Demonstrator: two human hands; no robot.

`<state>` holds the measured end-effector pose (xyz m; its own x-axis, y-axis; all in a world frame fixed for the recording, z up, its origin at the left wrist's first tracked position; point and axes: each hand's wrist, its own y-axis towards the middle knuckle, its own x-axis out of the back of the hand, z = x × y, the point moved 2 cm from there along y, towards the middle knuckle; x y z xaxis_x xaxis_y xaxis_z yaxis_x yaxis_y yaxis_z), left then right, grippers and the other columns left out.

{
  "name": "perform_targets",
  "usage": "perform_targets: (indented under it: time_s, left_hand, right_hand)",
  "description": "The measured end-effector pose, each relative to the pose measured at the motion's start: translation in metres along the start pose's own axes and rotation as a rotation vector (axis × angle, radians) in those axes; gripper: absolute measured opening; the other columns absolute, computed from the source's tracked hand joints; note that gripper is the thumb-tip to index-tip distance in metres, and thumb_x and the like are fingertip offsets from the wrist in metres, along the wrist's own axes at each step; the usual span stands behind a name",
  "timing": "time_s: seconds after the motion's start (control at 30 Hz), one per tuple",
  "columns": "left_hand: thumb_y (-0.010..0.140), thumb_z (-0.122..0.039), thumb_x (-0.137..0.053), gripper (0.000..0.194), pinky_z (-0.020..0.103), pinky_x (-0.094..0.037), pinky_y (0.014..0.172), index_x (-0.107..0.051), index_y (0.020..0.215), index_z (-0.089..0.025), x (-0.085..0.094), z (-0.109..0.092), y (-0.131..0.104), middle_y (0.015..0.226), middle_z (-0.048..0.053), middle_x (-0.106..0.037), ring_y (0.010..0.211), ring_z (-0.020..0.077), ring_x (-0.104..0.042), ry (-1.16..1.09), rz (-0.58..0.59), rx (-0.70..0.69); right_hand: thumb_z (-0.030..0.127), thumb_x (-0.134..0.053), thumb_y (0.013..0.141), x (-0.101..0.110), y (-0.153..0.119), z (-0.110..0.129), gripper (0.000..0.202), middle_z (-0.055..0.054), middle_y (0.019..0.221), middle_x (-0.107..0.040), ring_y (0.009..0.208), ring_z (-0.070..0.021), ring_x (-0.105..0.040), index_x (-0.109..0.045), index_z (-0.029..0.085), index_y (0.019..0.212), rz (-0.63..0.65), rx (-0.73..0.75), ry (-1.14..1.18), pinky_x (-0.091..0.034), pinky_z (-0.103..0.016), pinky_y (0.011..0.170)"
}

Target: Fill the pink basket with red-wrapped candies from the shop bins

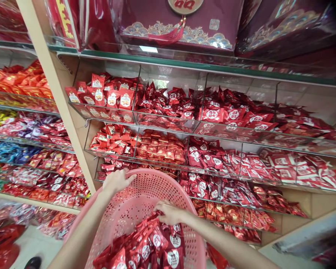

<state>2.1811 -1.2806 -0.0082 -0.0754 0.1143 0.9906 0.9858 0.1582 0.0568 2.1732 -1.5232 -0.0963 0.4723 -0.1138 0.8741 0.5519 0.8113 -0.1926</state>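
Note:
A pink plastic basket (126,209) with holes in its wall stands in front of the shelves. My left hand (116,182) grips its far left rim, thumb on the inner side. Red candy packets (145,246) with round white labels are heaped in the bottom of the basket. Inside the basket, my right hand (169,212) is at the top of this heap, with its fingers curled on a red packet. Part of the fingertips is hidden.
Glass-fronted shelves (162,119) hold several rows of red packets in divided compartments. A wooden upright (56,93) separates them from the left shelves with colourful packets (8,151). Purple gift bags (182,26) stand above. Red bags (5,239) lie on the floor at left.

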Motion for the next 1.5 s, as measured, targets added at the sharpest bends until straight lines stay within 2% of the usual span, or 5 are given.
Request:
perform_targets:
  time_s: [0.23, 0.43, 0.9, 1.1, 1.5]
  left_hand:
    - [0.072, -0.071, -0.02, 0.071, 0.037, -0.043, 0.07, -0.057, 0.102, -0.018, 0.001, -0.003, 0.001, 0.088, 0.014, -0.066, 0.085, 0.0294, -0.061, 0.012, 0.01, -0.013]
    - [0.074, -0.069, -0.021, 0.068, 0.036, -0.043, 0.07, -0.058, 0.102, -0.018, 0.002, -0.003, -0.001, 0.088, 0.014, -0.067, 0.085, 0.0289, -0.061, 0.008, -0.006, -0.021]
    - [0.075, -0.065, -0.025, 0.063, 0.037, -0.042, 0.071, -0.058, 0.102, -0.019, -0.006, -0.004, 0.007, 0.09, 0.015, -0.067, 0.087, 0.0301, -0.061, -0.043, -0.025, -0.025]
    - [0.075, -0.065, -0.024, 0.064, 0.039, -0.043, 0.071, -0.057, 0.103, -0.019, -0.005, -0.001, 0.007, 0.092, 0.016, -0.066, 0.088, 0.0311, -0.061, -0.044, -0.029, -0.031]
    - [0.075, -0.066, -0.025, 0.064, 0.037, -0.043, 0.073, -0.056, 0.106, -0.02, -0.007, 0.004, 0.011, 0.092, 0.014, -0.067, 0.089, 0.0287, -0.061, -0.05, -0.063, -0.036]
  right_hand:
    - [0.02, -0.055, 0.069, 0.003, -0.004, -0.004, 0.043, -0.007, 0.116, -0.052, 0.108, -0.0205, -0.045, -0.055, 0.019, 0.112, 0.055, 0.015, 0.081, -0.033, -0.034, 0.095]
    - [0.029, -0.049, 0.079, 0.026, -0.015, 0.004, 0.039, -0.009, 0.115, -0.052, 0.107, -0.0214, -0.047, -0.051, 0.018, 0.116, -0.092, 0.03, 0.041, -0.035, -0.035, 0.093]
    - [0.021, -0.037, 0.085, 0.307, -0.07, 0.117, 0.023, -0.007, 0.086, -0.057, 0.078, -0.0163, -0.051, -0.056, 0.015, 0.096, -0.94, -0.077, -0.578, -0.038, -0.031, 0.07]
    - [0.0, -0.047, 0.072, 0.368, -0.047, 0.086, 0.041, -0.007, 0.101, -0.056, 0.096, -0.0208, -0.049, -0.058, 0.02, 0.105, -0.541, -0.117, -0.751, -0.037, -0.037, 0.082]
    - [0.003, -0.059, 0.062, 0.372, -0.029, 0.078, 0.029, -0.003, 0.088, -0.059, 0.08, -0.0151, -0.056, -0.064, 0.017, 0.087, -0.313, -0.23, -0.822, -0.043, -0.026, 0.068]
